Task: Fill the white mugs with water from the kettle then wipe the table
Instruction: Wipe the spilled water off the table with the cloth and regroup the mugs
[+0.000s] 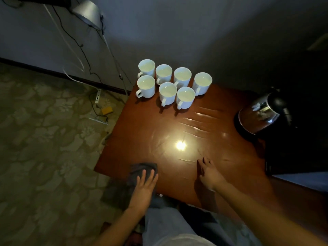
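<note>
Left hand (pixel 144 185) lies flat, fingers straight, pressing the cloth (pixel 140 168) at the bench's (pixel 142 132) 7 o'clock edge, ready to wipe; right hand (pixel 209 173) rests spread beside it. Filled white mugs (pixel 185 97) huddle at 11 o'clock, kettle (pixel 260 112) at 3.

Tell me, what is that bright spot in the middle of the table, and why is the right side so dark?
Head view: the bright spot is glare, a light mirrored in the glossy table. Same view: the white mugs are lit, while the kettle at right sits in deep shadow.
</note>
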### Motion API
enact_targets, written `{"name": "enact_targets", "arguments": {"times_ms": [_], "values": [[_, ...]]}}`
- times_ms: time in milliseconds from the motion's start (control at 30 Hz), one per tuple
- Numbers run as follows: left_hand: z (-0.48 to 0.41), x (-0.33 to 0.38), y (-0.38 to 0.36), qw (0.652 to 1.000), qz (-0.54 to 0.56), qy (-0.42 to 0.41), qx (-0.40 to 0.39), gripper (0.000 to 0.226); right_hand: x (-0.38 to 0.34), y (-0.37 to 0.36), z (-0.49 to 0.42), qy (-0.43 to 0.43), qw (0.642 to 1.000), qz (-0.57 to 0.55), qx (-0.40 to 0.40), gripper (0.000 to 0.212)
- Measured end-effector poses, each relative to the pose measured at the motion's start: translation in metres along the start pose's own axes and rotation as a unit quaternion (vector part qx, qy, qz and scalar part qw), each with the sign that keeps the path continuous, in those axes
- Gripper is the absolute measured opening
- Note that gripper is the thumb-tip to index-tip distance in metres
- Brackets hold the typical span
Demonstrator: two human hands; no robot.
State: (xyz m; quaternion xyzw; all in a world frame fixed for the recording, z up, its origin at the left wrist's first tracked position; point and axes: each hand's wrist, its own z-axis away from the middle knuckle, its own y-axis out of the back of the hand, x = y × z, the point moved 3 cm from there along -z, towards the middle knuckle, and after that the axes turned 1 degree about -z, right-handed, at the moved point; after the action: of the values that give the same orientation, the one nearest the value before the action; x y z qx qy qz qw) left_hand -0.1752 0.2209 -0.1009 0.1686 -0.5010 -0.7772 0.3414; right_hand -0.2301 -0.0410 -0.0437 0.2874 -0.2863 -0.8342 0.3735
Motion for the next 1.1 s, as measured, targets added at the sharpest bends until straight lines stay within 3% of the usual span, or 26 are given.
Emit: {"name": "enact_targets", "arguments": {"times_ms": [133,367,500,667,800,1100], "values": [[-0.015,0.098,0.009,0.997,-0.009,-0.071,-0.021,0.06,0.031,-0.012,0.033,-0.013,1.0,-0.022,0.012,0.07],[-0.029,0.224,0.064,0.961,0.227,-0.099,-0.124,0.066,0.076,-0.05,0.083,-0.003,0.997,-0.044,0.065,0.074],[-0.033,0.201,0.062,0.959,0.256,-0.103,-0.068,0.053,0.076,-0.066,0.09,0.043,0.991,-0.059,0.11,0.072],[-0.028,0.159,0.055,0.983,0.16,-0.078,-0.032,0.061,0.039,-0.085,0.064,0.058,0.998,0.019,0.01,0.078],[-0.024,0.146,0.055,0.992,0.087,-0.08,-0.045,0.073,0.022,-0.09,0.053,0.035,0.997,0.061,-0.013,0.075],[-0.029,0.154,0.068,0.993,0.049,-0.091,-0.055,0.055,0.102,-0.077,0.08,0.025,0.998,0.06,0.004,0.077]]}}
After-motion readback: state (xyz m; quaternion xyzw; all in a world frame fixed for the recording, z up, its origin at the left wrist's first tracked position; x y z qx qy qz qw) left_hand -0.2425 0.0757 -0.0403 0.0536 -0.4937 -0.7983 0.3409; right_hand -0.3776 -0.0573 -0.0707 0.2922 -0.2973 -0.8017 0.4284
